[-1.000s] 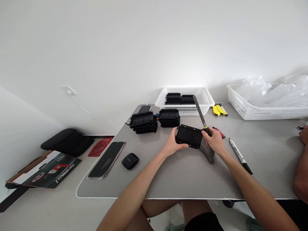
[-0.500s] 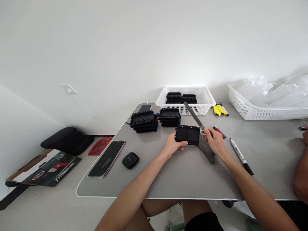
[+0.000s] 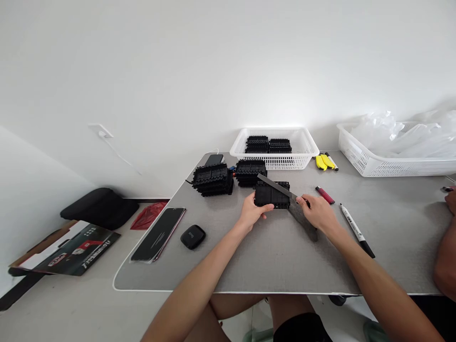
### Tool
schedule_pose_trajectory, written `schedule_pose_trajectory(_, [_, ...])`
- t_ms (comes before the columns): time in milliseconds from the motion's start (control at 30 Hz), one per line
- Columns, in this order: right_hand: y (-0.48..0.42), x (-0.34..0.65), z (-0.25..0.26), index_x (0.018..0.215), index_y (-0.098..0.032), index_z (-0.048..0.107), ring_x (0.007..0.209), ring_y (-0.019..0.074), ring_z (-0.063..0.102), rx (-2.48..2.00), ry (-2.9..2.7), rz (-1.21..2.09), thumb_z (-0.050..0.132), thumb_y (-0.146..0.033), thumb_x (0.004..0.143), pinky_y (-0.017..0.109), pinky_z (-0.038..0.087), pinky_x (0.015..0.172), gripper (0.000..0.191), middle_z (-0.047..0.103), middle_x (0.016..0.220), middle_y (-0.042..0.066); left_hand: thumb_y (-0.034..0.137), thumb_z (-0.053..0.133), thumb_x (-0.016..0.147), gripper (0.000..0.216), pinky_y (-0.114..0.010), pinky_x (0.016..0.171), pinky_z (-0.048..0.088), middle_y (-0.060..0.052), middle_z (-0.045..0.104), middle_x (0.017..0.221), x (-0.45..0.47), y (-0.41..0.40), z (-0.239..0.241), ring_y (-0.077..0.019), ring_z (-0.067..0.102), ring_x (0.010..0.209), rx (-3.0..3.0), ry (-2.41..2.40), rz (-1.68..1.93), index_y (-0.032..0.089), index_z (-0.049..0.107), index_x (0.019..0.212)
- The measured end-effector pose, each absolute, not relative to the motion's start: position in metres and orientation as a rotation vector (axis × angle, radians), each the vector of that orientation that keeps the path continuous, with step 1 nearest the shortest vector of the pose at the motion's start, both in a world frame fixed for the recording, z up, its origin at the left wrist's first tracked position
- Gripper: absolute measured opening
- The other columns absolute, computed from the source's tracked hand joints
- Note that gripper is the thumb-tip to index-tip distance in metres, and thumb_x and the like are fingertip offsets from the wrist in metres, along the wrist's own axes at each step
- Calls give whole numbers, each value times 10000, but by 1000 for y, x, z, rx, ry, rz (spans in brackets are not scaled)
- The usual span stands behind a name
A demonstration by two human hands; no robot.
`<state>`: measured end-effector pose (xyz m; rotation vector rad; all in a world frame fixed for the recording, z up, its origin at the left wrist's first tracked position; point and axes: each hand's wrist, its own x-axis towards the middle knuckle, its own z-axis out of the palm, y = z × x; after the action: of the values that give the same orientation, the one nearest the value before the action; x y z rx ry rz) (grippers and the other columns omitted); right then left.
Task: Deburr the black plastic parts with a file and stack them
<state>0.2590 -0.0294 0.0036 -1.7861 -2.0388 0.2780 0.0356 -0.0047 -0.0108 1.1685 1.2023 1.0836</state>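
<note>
My left hand [image 3: 253,212] grips a flat black plastic part [image 3: 272,195] by its left end, holding it on edge just above the grey table [image 3: 270,251]. My right hand [image 3: 317,212] is closed round the handle of a flat metal file [image 3: 276,185], whose blade lies slanted across the top of the black part. Under my right hand a dark grey smear [image 3: 304,219] marks the table. Two stacks of like black parts [image 3: 213,180] [image 3: 251,173] stand just behind, to the left.
A white basket [image 3: 273,148] with more black parts sits at the back. Another basket [image 3: 392,151] holds clear plastic bags. Yellow highlighters [image 3: 325,162], a red lighter [image 3: 324,195], a marker pen [image 3: 355,229], a phone [image 3: 159,235] and a small black case [image 3: 192,237] lie around. Another person's arm [image 3: 447,251] is at far right.
The file blade has swung down from pointing up and away to lying low across the black part. Both hands and the part have shifted slightly left and away from me.
</note>
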Motion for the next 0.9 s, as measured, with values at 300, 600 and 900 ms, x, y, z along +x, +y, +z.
schedule_pose_trajectory(300, [-31,247,3,798,-216,610,595,182,515,-1742,-2112,306,306,-471,982,299,208,539,438,600,651,43,295,880,520,528,-178,293,360,-9,605,722,40,-8,-12,-91,529,469,1202,1219,1070,137,604,941])
schedule_pose_trajectory(600, [-34,247,6,783,-215,579,581,177,501,-1739,-2072,276,277,-473,992,293,207,539,449,593,639,36,261,865,526,495,-185,295,355,13,573,685,42,-10,-7,-63,454,427,1234,1266,1058,137,602,928])
schedule_pose_trajectory(900, [-34,252,6,779,-210,586,590,182,503,-1812,-2086,203,294,-471,987,304,191,542,443,610,662,52,266,857,522,504,-175,296,345,4,575,697,42,-10,-8,-79,484,465,1213,1232,1066,132,600,934])
